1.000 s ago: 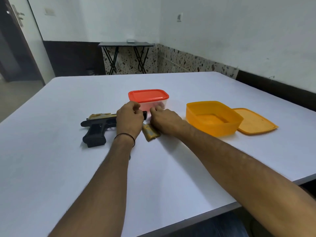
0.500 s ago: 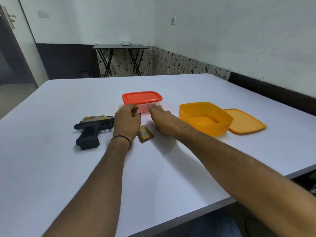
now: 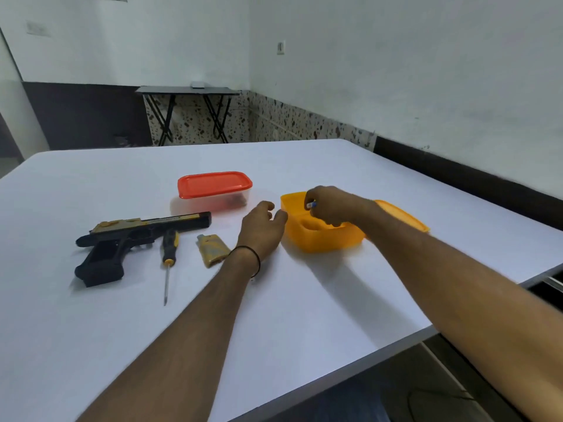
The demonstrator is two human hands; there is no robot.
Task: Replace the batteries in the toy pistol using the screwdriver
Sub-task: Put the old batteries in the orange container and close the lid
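Pinching a battery [image 3: 311,205] over the box [image 3: 320,242], your right hand [image 3: 332,209] holds something likely light and slick, so grip mid-body. Left hand [image 3: 262,230] idles loose, empty; pistol [image 3: 131,234] lies further left.

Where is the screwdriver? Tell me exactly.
Head view: the screwdriver lies on the table, left of centre, between the pistol and the gold cover, its tip pointing toward the person.

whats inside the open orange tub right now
The right hand hangs over the orange tub, pinching a small blue-and-white item above it. The visible patch of floor looks bare; the hand and near wall hide the rest.
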